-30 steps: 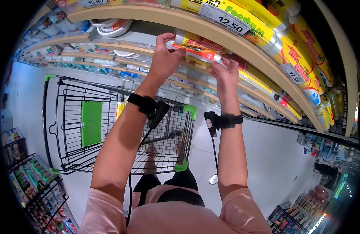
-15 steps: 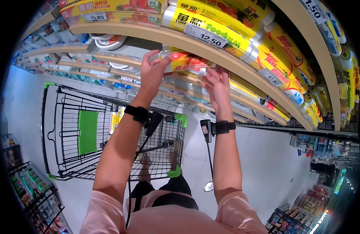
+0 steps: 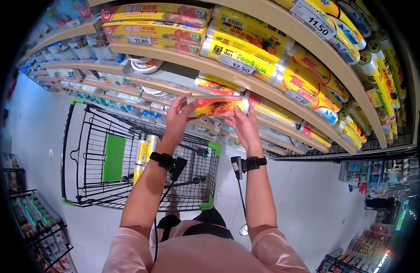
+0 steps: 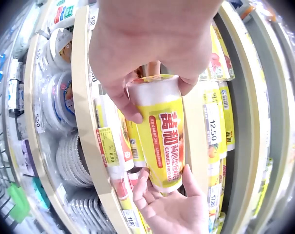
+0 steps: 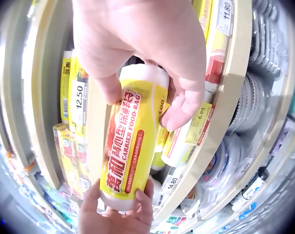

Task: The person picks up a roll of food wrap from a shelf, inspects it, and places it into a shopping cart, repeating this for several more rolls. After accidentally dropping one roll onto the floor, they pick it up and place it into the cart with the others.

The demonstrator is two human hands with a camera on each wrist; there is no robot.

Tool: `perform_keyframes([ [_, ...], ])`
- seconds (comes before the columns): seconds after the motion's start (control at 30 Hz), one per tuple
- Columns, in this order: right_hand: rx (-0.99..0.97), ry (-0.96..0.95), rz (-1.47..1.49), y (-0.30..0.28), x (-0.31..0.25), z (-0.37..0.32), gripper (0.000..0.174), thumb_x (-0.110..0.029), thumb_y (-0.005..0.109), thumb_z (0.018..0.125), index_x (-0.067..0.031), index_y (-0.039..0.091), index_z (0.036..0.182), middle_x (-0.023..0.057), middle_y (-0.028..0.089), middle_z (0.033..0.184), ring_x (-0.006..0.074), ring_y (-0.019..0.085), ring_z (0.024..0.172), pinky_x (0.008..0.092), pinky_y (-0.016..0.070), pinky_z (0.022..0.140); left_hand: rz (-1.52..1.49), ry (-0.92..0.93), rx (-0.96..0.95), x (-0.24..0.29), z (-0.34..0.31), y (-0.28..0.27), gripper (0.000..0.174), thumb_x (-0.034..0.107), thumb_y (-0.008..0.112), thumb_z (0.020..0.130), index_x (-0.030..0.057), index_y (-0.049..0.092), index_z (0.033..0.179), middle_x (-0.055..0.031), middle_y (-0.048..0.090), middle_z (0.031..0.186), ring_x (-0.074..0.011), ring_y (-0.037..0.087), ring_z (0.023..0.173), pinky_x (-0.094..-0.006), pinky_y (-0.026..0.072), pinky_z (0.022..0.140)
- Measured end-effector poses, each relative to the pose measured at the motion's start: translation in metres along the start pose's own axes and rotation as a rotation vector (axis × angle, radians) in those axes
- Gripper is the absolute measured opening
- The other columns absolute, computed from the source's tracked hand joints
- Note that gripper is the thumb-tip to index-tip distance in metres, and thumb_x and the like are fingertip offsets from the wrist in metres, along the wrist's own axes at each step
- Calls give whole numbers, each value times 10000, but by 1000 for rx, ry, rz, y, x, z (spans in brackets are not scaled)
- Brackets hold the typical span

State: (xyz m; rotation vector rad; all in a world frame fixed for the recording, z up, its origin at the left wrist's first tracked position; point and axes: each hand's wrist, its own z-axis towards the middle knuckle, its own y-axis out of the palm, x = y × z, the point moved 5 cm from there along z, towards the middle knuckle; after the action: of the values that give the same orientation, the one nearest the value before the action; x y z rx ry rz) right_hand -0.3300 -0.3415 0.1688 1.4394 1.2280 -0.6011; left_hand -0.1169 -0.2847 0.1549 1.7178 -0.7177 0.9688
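A yellow roll of food bags with white ends and red lettering is held level between both hands, in front of the shelf. My left hand grips its left end, fingers and thumb around the white rim. At the opposite end, my right hand holds it between thumb and fingers. "CARRIER FOOD-BAG" is printed on the wrapper, seen upright on the roll in the left wrist view. Behind it, a similar roll lies on the shelf.
Shelves hold yellow film rolls, flat cling-film boxes and white plates. Wooden shelf edges curve across close above the hands. A wire shopping cart stands below left, with several yellow packages inside.
Both hands have drawn the bag roll out from the shelf toward the body, and its printed side now faces up. The head view has shifted, showing more of the upper shelves.
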Motion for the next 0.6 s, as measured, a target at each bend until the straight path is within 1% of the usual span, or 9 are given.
perform_keyframes([
  [0.07, -41, 37, 38, 0, -8, -17, 624, -187, 600, 973, -68, 247, 1473, 119, 563, 1228, 219, 641, 962, 338, 536, 771, 36, 59, -44, 11, -16, -1, 496, 135, 672, 903, 83, 495, 1364, -155, 520, 1276, -179, 567, 1108, -310, 540, 843],
  [0.1, -46, 68, 30, -1, -9, -25, 604, -205, 592, 980, -79, 274, 1478, 111, 571, 1217, 193, 638, 925, 303, 515, 727, 33, 53, -104, 11, -23, -6, 588, 108, 682, 888, 110, 446, 1426, -156, 466, 1327, -172, 523, 1154, -290, 501, 888],
  [0.2, -150, -12, -3, -1, -12, -52, 591, -194, 601, 974, -117, 309, 1483, 109, 574, 1211, 173, 632, 890, 286, 510, 724, 21, 51, -148, 36, -62, -8, 583, 57, 632, 909, 90, 400, 1442, -119, 509, 1302, -176, 557, 1142, -295, 488, 936],
  [0.23, -184, -4, 10, 0, -12, -63, 624, -133, 622, 950, -133, 311, 1491, 120, 569, 1221, 155, 624, 870, 276, 511, 721, 30, 84, -136, 42, -73, -10, 507, 85, 609, 931, 70, 422, 1402, -123, 563, 1221, -179, 600, 1075, -293, 529, 869],
  [0.33, -153, -129, -53, 12, -20, -100, 651, -60, 637, 918, -119, 326, 1486, 136, 560, 1244, 136, 616, 860, 260, 509, 703, -97, -158, -22, 42, -95, -28, 414, 144, 628, 932, 44, 482, 1306, -133, 628, 1112, -174, 644, 928, -296, 574, 728],
  [0.37, -227, -130, -122, 20, -24, -113, 587, -56, 641, 899, -102, 390, 1428, 84, 567, 1224, 148, 599, 941, 283, 508, 731, 6, -182, -43, 42, -100, -32, 373, 289, 577, 970, 22, 504, 1219, -104, 669, 986, -181, 680, 839, -301, 590, 644],
  [0.47, -182, -110, -231, 21, -12, -123, 592, -52, 675, 883, -101, 402, 1406, 129, 594, 1202, 117, 608, 865, 251, 501, 691, 52, -379, -157, 63, -120, -28, 466, 419, 519, 983, 22, 503, 1226, -90, 672, 968, -165, 680, 841, -288, 580, 630],
  [0.5, -155, -113, -182, 25, -11, -129, 563, -75, 700, 871, -93, 425, 1362, 112, 610, 1165, 116, 607, 876, 247, 496, 678, 88, -397, -203, 64, -125, -32, 524, 489, 473, 984, 32, 493, 1238, -100, 651, 1045, -170, 668, 897, -275, 578, 663],
  [0.6, -104, -129, -172, 39, -14, -143, 514, -92, 690, 884, -95, 442, 1334, 101, 604, 1170, 116, 604, 892, 247, 492, 672, 27, -267, -170, 73, -137, -37, 512, 497, 448, 992, 66, 475, 1265, -107, 604, 1154, -172, 642, 977, -294, 577, 729],
])
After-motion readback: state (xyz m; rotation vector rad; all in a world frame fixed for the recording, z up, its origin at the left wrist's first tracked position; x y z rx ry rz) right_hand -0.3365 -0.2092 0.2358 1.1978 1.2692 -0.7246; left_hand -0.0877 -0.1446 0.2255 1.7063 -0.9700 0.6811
